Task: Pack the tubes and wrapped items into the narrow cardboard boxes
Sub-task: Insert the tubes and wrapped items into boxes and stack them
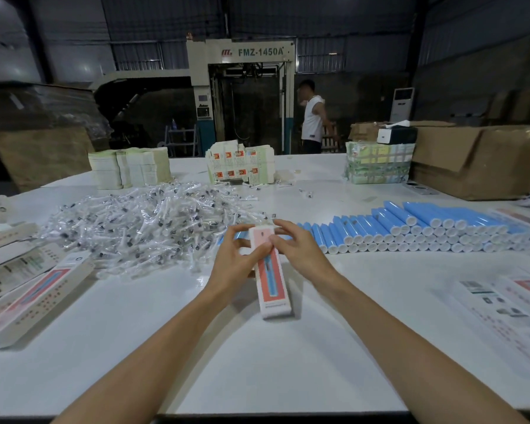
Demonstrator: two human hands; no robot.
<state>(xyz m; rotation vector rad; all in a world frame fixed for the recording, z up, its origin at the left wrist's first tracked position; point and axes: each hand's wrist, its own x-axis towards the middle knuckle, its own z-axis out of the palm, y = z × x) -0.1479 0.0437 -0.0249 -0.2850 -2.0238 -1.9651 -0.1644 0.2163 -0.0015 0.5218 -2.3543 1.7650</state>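
Both hands on one narrow box (273,289); left hand (236,258) grips its left edge near the far end, fingers curled round it; right hand (300,252) pinches the far end from the right, thumb on the pink face; whether the end flap is open or closed, cannot tell; box lies lengthwise, tilted, near end resting on the white table (257,362); pile of clear wrapped items (147,228) just beyond and left of the hands; row of blue tubes (426,231) with white caps stacked to the right, running behind the right hand; more narrow boxes (34,295) lying at left edge; printed sheets (508,307) at right edge; stacks of flat cartons (129,168) at far side of table; large cardboard case (478,160) far right; person in white top (312,117) standing in background by machine marked FMZ-1450A (242,53).
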